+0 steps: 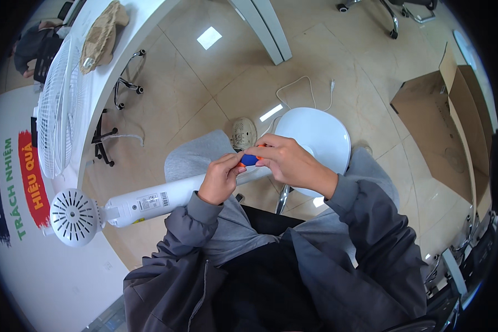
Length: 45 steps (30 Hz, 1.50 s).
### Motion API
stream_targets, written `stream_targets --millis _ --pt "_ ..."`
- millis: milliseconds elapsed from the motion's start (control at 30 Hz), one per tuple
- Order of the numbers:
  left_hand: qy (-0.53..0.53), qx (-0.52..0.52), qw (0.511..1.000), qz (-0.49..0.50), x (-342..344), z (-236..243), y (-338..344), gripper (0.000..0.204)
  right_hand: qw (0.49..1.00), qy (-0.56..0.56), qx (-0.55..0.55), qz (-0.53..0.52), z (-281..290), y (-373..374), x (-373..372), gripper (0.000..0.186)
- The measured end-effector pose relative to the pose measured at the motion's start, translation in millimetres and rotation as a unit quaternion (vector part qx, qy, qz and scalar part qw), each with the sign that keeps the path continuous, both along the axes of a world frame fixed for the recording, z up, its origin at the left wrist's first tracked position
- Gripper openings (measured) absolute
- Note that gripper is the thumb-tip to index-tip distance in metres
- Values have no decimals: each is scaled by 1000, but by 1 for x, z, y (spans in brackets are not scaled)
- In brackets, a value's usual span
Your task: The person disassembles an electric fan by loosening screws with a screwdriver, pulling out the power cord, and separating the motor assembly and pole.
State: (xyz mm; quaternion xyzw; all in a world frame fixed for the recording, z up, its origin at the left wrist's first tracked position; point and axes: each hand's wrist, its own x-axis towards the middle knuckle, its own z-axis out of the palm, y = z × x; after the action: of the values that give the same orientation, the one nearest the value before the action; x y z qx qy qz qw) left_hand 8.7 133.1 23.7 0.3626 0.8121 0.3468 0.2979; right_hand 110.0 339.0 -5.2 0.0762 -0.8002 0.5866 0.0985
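Left grip (221,176) and right grip (293,160) pinch a small blue-and-orange object (249,160) between them — its ends covered by fingers, its kind hard to make out. It is held over the white fan column (155,202); whether the two touch is unclear. The right hand and wrist hide where the column meets the round base (321,133). A cord (295,83) slips from view behind that base — while another person (30,50) blurs into the dim rim beyond the counter (140,25).

Right hand (292,159) partly hides the blue-and-orange object (249,160)
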Motion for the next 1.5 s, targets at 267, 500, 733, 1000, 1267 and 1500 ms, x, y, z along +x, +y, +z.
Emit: stream_targets --millis 267,500,733,1000,1267,1500 --pt "74 46 996 -5 7 -8 -3 35 972 -216 -66 -67 21 1 1 32" --pt "130 43 991 -6 11 0 -1 39 983 -164 -68 -41 20 2 4 15" --pt "-45 37 998 -3 -3 1 7 50 999 -20 30 -6 2 4 5 40" --pt "60 55 997 -9 5 -9 1 44 994 -99 -39 -38 16 6 6 34" --pt "38 10 999 10 6 8 1 39 998 -35 11 -46 6 -4 10 23" --pt "-106 -35 993 -23 -7 6 3 39 994 87 62 -26 -1 -3 5 40"
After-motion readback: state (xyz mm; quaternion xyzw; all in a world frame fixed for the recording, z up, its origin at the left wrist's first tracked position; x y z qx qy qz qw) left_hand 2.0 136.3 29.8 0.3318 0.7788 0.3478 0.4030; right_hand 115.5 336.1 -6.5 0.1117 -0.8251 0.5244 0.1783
